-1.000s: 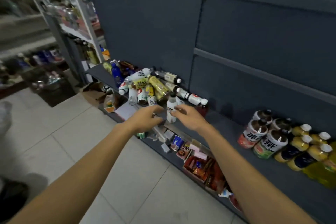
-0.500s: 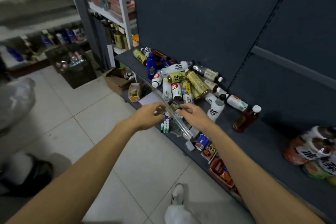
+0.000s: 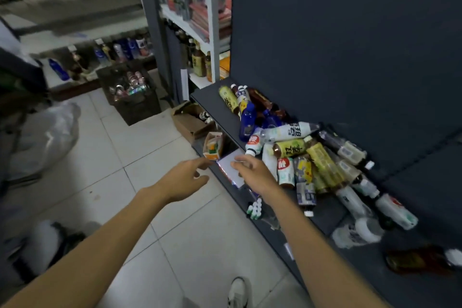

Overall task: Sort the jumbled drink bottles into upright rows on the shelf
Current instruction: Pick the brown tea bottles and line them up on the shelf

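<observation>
Both hands have left the clear strip they pinched a moment ago; the left hand (image 3: 183,180) and right hand (image 3: 252,170) reach loosely open and empty toward the jumbled bottles (image 3: 300,157) lying unsorted on the shelf (image 3: 212,102)

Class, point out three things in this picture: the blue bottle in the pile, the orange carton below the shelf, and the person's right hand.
blue bottle (image 3: 247,121): head view, on its body.
orange carton (image 3: 213,149): head view, on its front face.
right hand (image 3: 253,171): head view, on its back.

We have one head-worn view, angled down and forward along the shelf's (image 3: 220,105) front edge, close to it; its right end looks blurred.
</observation>
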